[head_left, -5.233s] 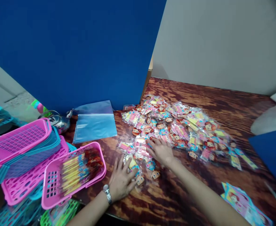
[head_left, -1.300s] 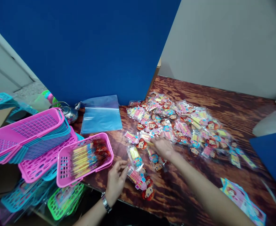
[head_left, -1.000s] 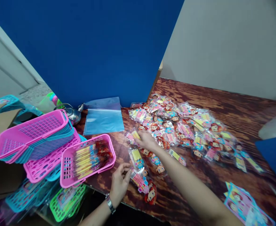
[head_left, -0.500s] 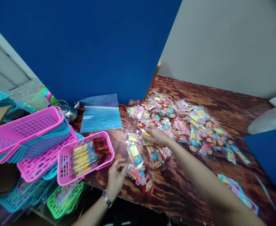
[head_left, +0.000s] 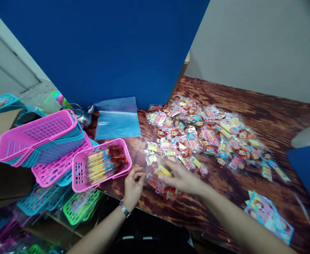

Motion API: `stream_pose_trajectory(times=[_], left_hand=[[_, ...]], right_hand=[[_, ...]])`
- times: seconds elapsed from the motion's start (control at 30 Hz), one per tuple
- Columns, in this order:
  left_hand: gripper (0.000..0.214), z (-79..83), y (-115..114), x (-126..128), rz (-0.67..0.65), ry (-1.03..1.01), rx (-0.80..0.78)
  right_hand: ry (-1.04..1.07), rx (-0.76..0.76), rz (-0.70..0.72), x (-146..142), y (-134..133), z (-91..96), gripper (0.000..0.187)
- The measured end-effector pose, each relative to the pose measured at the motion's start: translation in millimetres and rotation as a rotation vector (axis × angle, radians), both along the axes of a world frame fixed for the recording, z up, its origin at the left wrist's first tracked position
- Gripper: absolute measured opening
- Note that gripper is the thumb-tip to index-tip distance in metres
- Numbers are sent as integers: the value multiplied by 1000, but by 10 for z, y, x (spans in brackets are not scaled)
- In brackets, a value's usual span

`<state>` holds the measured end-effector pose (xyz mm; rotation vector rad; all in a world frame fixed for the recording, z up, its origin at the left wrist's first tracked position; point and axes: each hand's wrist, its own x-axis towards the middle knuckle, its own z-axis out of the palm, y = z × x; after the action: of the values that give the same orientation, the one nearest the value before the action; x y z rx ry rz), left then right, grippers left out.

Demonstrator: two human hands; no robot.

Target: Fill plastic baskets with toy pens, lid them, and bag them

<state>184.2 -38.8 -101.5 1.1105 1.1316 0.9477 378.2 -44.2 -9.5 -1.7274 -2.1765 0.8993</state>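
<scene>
Fingers (head_left: 137, 170) of the left hand (head_left: 133, 188) curl at the table's (head_left: 289, 106) near edge, their hold unclear; the right hand (head_left: 185, 176) grips a yellow packet (head_left: 164, 171) over other packets (head_left: 154, 183). Printed cards (head_left: 270, 216) lie rightward along that edge. One packed row (head_left: 102, 165) already sits in the pink basket (head_left: 81, 186) at the left edge; a large loose pile (head_left: 208, 135) is left, reaching the blue panel (head_left: 104, 53) behind.

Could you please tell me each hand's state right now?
Left hand: curled at the edge of the pink packets; cannot tell whether it grips them.
Right hand: closed on a yellow packet.
</scene>
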Motion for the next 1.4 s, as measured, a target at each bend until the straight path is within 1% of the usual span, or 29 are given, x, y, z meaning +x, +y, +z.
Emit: stream_pose_trajectory(times=[0.03, 0.1, 0.17, 0.23, 0.3, 0.37, 0.47, 0.5, 0.53, 0.57, 0.63, 0.7, 0.77, 0.83, 0.87, 0.93, 0.97, 1.0, 1.03, 1.07, 1.13, 1.17, 1.2, 1.27, 1.33, 1.37, 1.4], left_hand=[[26, 10, -4, 5, -7, -14, 2], [27, 9, -13, 6, -24, -51, -10], [29, -24, -19, -4, -38, -91, -48], [31, -72, -21, -24, -45, -124, -85], [33, -106, -21, -60, -60, -142, -98], [34, -101, -24, -119, -118, -148, -105], [37, -34, -39, -251, -274, -179, -156], [41, -10, -47, -298, -342, -163, -138], [46, 7, -57, -341, -413, -113, -75], [53, 13, -68, -378, -480, -26, 33], [67, -13, -93, -424, -575, 209, 325], [74, -79, -119, -433, -598, 408, 565], [77, -157, -141, -417, -602, 496, 716], [77, -219, -159, -393, -614, 508, 830], [76, -239, -166, -381, -616, 505, 877], [71, -255, -177, -363, -606, 516, 955], [69, -254, -181, -357, -592, 529, 980], [67, -248, -184, -352, -580, 542, 997], [66, -240, -185, -349, -574, 552, 1008], [65, -230, -187, -346, -575, 556, 1017], [64, -215, -189, -345, -596, 549, 1019], [63, -210, -191, -346, -614, 539, 1017], [62, -208, -194, -348, -631, 524, 1013], [61, -210, -202, -354, -648, 487, 1000], [60, -215, -209, -360, -649, 454, 984], [59, -217, -211, -361, -649, 443, 979], [59, -218, -211, -362, -649, 434, 975]], right_hand=[[33, 6, 24, -83, -89, -57, 18], [29, 23, 39, -214, -224, -220, 18], [-8, 13, 47, -280, -294, -379, 19], [-63, -15, 67, -296, -314, -474, 21], [-150, -44, 90, -298, -313, -493, 25], [-260, -53, 120, -318, -317, -467, 27], [-445, 16, 167, -395, -356, -449, 19], [-493, 63, 176, -428, -379, -466, 18], [-522, 123, 185, -460, -408, -496, 21], [-526, 192, 195, -492, -441, -537, 26], [-493, 338, 204, -550, -519, -641, 37], [-472, 453, 197, -600, -605, -741, 43], [-482, 505, 175, -630, -674, -796, 42], [-477, 474, 160, -615, -690, -773, 39], [-444, 421, 172, -581, -666, -731, 39], [-286, 245, 252, -462, -544, -611, 43], [-185, 139, 284, -387, -447, -548, 42], [-104, 42, 277, -315, -334, -497, 37], [-83, -32, 203, -255, -211, -464, 31], [-132, -71, 69, -218, -89, -453, 30], [-322, -97, -205, -229, 114, -493, 35], [-402, -90, -281, -270, 183, -534, 42], [-438, -83, -293, -324, 226, -580, 50], [-384, -56, -210, -416, 249, -654, 61], [-281, 0, -109, -405, 234, -662, 66], [-250, 18, -55, -342, 231, -636, 63], [-240, 23, 2, -241, 240, -590, 56]])
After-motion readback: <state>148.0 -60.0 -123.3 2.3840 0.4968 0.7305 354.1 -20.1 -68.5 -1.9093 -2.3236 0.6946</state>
